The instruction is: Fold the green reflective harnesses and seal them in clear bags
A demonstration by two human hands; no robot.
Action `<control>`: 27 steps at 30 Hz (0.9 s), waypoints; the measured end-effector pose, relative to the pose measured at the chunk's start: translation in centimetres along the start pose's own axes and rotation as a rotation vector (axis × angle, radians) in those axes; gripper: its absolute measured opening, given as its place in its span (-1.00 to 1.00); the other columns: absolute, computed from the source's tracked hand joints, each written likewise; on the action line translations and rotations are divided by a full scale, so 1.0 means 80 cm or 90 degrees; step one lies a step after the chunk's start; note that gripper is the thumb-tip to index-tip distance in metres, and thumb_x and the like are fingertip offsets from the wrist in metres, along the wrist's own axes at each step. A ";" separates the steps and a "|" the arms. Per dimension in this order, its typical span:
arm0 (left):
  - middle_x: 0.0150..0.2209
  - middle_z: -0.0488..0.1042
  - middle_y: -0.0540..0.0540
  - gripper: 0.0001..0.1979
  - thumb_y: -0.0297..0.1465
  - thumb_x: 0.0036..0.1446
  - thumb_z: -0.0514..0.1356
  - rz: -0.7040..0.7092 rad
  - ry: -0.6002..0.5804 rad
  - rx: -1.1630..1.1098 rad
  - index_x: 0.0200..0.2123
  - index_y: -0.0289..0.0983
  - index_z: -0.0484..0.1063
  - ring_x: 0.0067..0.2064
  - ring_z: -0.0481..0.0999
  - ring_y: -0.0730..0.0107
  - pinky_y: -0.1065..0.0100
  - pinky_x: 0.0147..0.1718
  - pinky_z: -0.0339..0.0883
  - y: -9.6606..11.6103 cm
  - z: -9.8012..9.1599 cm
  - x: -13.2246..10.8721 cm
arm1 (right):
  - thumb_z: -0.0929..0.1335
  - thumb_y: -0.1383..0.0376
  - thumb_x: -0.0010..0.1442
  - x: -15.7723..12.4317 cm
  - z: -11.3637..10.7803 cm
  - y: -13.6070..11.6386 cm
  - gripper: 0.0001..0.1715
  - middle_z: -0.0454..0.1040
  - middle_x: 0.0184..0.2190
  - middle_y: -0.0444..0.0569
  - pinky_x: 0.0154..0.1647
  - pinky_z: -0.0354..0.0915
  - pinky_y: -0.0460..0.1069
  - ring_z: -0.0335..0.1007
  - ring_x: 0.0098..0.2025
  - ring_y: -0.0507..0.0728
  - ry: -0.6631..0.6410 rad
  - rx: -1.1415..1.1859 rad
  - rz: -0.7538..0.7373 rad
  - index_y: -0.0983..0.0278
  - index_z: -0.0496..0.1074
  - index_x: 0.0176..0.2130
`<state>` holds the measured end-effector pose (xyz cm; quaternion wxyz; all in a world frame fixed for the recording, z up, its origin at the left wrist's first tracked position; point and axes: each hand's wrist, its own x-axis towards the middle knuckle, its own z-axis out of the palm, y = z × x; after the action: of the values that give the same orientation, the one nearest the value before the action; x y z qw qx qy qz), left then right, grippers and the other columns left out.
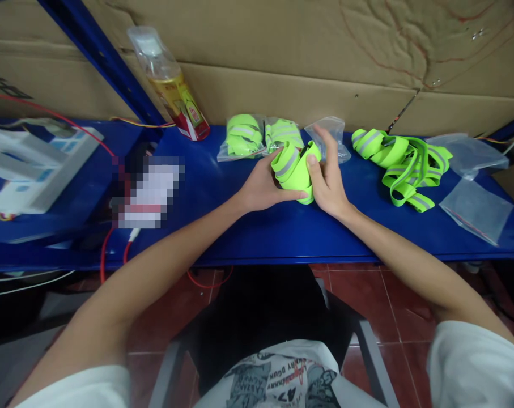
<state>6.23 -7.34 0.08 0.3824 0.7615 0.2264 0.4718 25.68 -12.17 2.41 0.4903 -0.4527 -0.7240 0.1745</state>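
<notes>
Between my two hands is a bundled neon-yellow reflective strap (296,175) with a grey stripe, held just above the blue shelf. My left hand (263,184) wraps its left side, the thumb lying across the lower front. On the other side my right hand (330,180) presses its thumb against the bundle, while its index finger points up and away. Behind the hands, two clear bags, a left bag of strap (243,136) and a right bag of strap (283,134), lie on the shelf. An empty-looking clear bag (331,136) sits just behind my right hand.
Loose reflective straps (403,161) lie in a tangle at the right, beside clear plastic bags (478,209). A bottle (175,93) stands at the back left. Further left are a blurred-out phone-like object (150,195), a red cable (103,255) and a white power strip (44,170). Cardboard (282,56) backs the shelf (222,232).
</notes>
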 end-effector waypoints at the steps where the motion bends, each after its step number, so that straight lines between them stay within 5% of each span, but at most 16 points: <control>1: 0.21 0.53 -0.29 0.05 0.11 -0.18 0.64 0.011 0.010 0.004 0.31 -0.13 0.39 0.27 0.56 -0.22 -0.28 0.29 0.44 -0.003 -0.001 0.000 | 0.12 -0.25 0.55 0.002 -0.001 0.001 -0.22 0.29 0.52 0.01 0.45 0.36 0.34 0.29 0.50 0.41 -0.011 0.003 -0.006 0.00 0.21 0.51; 5: 0.22 0.49 -0.24 0.13 0.14 -0.32 0.67 0.045 0.039 0.074 0.30 -0.08 0.37 0.28 0.53 -0.19 -0.19 0.29 0.45 -0.008 -0.008 0.001 | 0.07 -0.34 0.51 0.005 -0.005 0.006 -0.14 0.57 0.24 0.01 0.31 0.46 0.26 0.51 0.26 0.35 -0.074 0.001 0.020 0.06 0.44 0.38; 9: 0.17 0.53 -0.22 0.10 0.18 -0.32 0.65 0.052 0.042 0.141 0.26 -0.10 0.44 0.28 0.51 -0.20 -0.20 0.33 0.38 -0.007 -0.012 0.004 | 0.12 -0.41 0.46 0.006 -0.007 0.009 -0.09 0.64 0.03 0.02 0.10 0.52 0.19 0.56 0.00 0.29 -0.082 0.017 0.038 0.12 0.54 0.25; 13: 0.25 0.48 -0.28 0.16 0.25 -0.26 0.60 0.062 0.033 0.144 0.37 -0.06 0.40 0.31 0.47 -0.24 -0.17 0.31 0.37 -0.013 -0.011 0.004 | 0.13 -0.42 0.44 0.021 -0.018 0.024 -0.09 0.62 -0.06 0.04 0.03 0.53 0.20 0.56 -0.01 0.30 -0.058 0.008 0.040 0.13 0.59 0.17; 17: 0.19 0.51 -0.25 -0.08 0.23 0.09 0.45 0.027 0.031 0.139 0.41 -0.02 0.37 0.11 0.59 -0.01 0.06 0.05 0.52 -0.020 -0.014 0.000 | 0.15 -0.42 0.44 0.048 -0.059 0.063 -0.14 0.61 -0.09 0.07 0.09 0.51 0.30 0.55 0.05 0.38 0.047 -0.040 0.011 0.12 0.62 0.06; 21: 0.13 0.51 -0.25 -0.25 0.14 0.19 0.43 0.058 0.046 0.219 0.31 -0.10 0.47 -0.02 0.57 0.10 0.07 0.04 0.51 -0.020 -0.024 -0.001 | 0.22 -0.44 0.39 0.061 -0.095 0.107 -0.18 0.59 -0.18 0.05 0.13 0.49 0.34 0.54 0.01 0.37 0.055 -0.080 0.018 0.15 0.61 -0.09; 27: 0.12 0.49 -0.25 -0.52 -0.10 0.38 0.32 0.061 0.000 0.342 0.25 -0.18 0.51 -0.04 0.56 0.15 0.04 0.05 0.53 -0.008 -0.031 -0.003 | 0.18 -0.50 0.36 0.056 -0.085 0.125 -0.12 0.43 -0.43 -0.05 -0.02 0.51 0.24 0.46 -0.23 0.26 0.008 -0.162 0.047 0.16 0.49 -0.31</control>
<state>3.96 -6.23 0.12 0.1442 0.8456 0.3073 0.4120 35.94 -4.49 1.02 0.4267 -0.5389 -0.7198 0.0962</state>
